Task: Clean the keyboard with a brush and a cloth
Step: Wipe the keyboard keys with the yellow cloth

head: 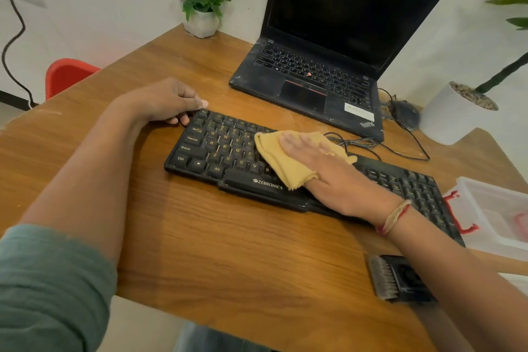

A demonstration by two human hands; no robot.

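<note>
A black keyboard (225, 151) with yellow letters lies slanted across the wooden desk (228, 237). A folded yellow cloth (274, 154) lies on the middle keys. My right hand (325, 168) presses flat on the cloth with straight fingers. My left hand (168, 103) grips the keyboard's far left corner, thumb on the top edge and fingers curled at its side. A black brush (397, 277) with pale bristles lies on the desk near the front edge, partly behind my right forearm.
An open black laptop (328, 60) stands behind the keyboard, with a cable (400, 148) and a dark mouse (405, 114) beside it. A clear plastic box (497, 214) with red clips sits at right. Two white plant pots (201, 23) (451, 114) stand at the back. A red chair (65, 74) is at left.
</note>
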